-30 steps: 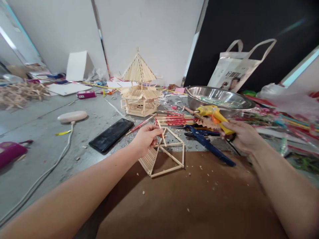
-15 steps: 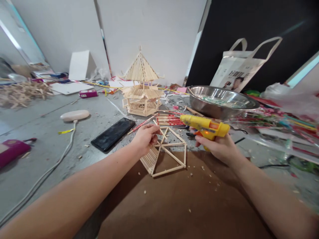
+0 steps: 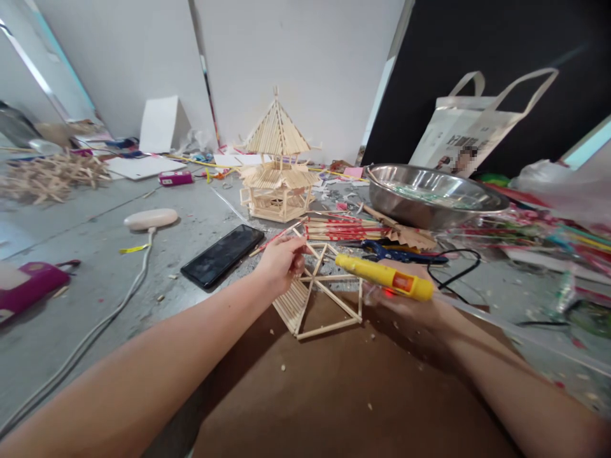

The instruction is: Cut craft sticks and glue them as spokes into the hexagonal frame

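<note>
My left hand (image 3: 280, 264) has its fingers closed at the upper left of a flat, many-sided stick frame (image 3: 329, 329) with spokes meeting near its middle. One section of this frame is filled with side-by-side wooden sticks (image 3: 292, 304); the fingers partly hide that area. Wrapped round a yellow hot glue gun (image 3: 382, 275) is my right hand (image 3: 405, 306), blurred by motion. The gun's nozzle points left, over the frame's upper part near my left fingers. Behind the frame stands a two-tiered stick pavilion (image 3: 277, 159) with a pointed roof.
The frame lies partly over a brown sheet (image 3: 305, 394). A black phone (image 3: 222, 256) lies left of my left hand. Red-marked sticks (image 3: 341, 228), blue-handled pliers (image 3: 403, 253) and a steel basin (image 3: 436, 197) are beyond. A white cable (image 3: 112, 308) runs along the left floor.
My right hand has lowered the glue gun and brought its nozzle left, over the frame. My left hand stays at the frame. The view has shifted slightly.
</note>
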Available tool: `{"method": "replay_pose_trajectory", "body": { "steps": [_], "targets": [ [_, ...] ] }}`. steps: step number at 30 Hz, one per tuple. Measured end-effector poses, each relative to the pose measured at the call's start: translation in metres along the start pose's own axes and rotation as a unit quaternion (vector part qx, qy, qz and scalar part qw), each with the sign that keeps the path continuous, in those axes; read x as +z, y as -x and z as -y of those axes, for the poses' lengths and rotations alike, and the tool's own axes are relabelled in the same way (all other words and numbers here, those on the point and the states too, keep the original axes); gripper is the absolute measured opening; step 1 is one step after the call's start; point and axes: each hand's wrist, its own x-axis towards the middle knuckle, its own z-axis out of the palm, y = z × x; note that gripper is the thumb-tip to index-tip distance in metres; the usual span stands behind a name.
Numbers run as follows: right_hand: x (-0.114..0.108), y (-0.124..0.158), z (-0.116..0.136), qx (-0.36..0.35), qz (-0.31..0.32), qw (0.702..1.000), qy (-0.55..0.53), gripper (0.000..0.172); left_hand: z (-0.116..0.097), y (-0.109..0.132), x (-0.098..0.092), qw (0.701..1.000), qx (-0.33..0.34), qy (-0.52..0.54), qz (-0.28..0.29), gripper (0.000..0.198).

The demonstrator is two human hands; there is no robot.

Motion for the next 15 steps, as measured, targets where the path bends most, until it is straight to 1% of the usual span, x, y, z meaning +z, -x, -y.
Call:
{"method": "replay_pose_trajectory", "body": {
  "steps": [4, 9, 15],
  "targets": [
    [-0.0013, 0.0003, 0.0087, -0.031, 0.002, 0.999, 0.043, 0.016, -0.0003, 0.0001, 0.0006, 1.000, 0.002, 0.009, -0.001, 0.015],
    [-0.0018, 0.0018, 0.0079, -0.035, 0.014, 0.998, 0.059, 0.015, -0.0013, 0.0011, 0.0013, 1.000, 0.000, 0.007, -0.003, 0.014],
    [0.0004, 0.0026, 0.0053, -0.027, 0.002, 0.998, 0.060, 0.016, -0.0012, 0.0011, 0.0012, 1.000, -0.002, 0.008, 0.003, 0.014]
  ]
}}
